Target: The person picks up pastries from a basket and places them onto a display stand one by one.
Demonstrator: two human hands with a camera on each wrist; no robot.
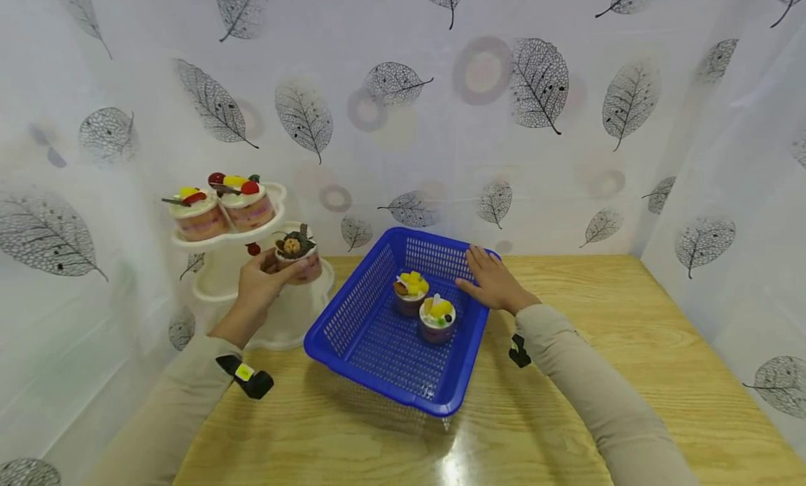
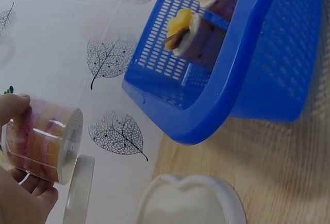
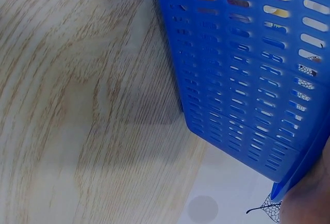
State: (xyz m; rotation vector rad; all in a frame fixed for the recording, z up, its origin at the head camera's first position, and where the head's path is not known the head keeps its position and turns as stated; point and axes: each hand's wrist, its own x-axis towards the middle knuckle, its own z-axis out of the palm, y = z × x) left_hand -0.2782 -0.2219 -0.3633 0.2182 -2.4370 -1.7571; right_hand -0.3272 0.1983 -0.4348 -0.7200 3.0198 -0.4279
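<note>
My left hand [image 1: 258, 290] grips a clear dessert cup [image 1: 305, 268] with a cookie and dark chocolate-like topping, at the right side of a white tiered stand [image 1: 283, 325]. In the left wrist view, thumb and fingers wrap the layered cup [image 2: 36, 141]; its base is close to a white tier edge [image 2: 80, 190], and I cannot tell if they touch. Across the table, my right hand [image 1: 494, 283] lies with straight fingers over the right rim of a blue plastic basket [image 1: 352, 367]. Two fruit-topped dessert cups, one [image 1: 411, 296] behind the other [image 1: 437, 321], stand upright inside the basket.
On the stand's top tier are two dessert cups, one on the left [image 1: 200, 215] and another [image 1: 245, 201] beside it. A cherry [image 1: 253, 249] shows below that tier. The wooden table [image 1: 630, 346] meets a leaf-patterned curtain [image 1: 441, 157] at the back.
</note>
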